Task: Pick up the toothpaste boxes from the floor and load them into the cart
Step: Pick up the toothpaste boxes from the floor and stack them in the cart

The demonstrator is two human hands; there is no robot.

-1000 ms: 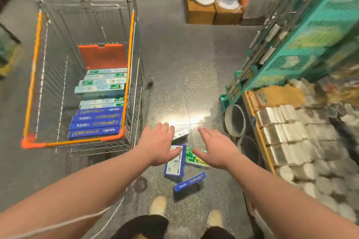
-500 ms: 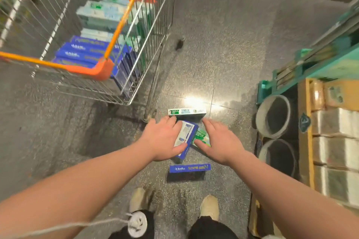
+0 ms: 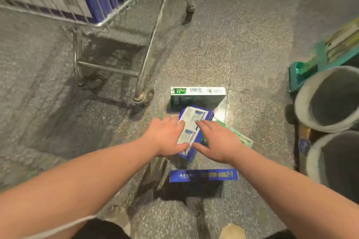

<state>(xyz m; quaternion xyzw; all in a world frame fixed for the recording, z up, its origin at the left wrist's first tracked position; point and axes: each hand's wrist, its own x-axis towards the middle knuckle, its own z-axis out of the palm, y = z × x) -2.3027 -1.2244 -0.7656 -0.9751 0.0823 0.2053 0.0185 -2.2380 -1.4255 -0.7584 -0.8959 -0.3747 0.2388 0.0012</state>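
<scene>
Speckled grey floor [image 3: 252,35] is filling my feed, with the wire cart [image 3: 151,52] standing upper left, already carrying boxes. Toothpaste boxes [image 3: 198,91] are lying beside its wheel. Both hands are on the blue-and-white box [image 3: 194,120]. The left hand [image 3: 167,137] is seemingly pinching its edge under the thumb, though blur hampers me, and the right hand [image 3: 217,141] is resting flat, fingers straight.
</scene>
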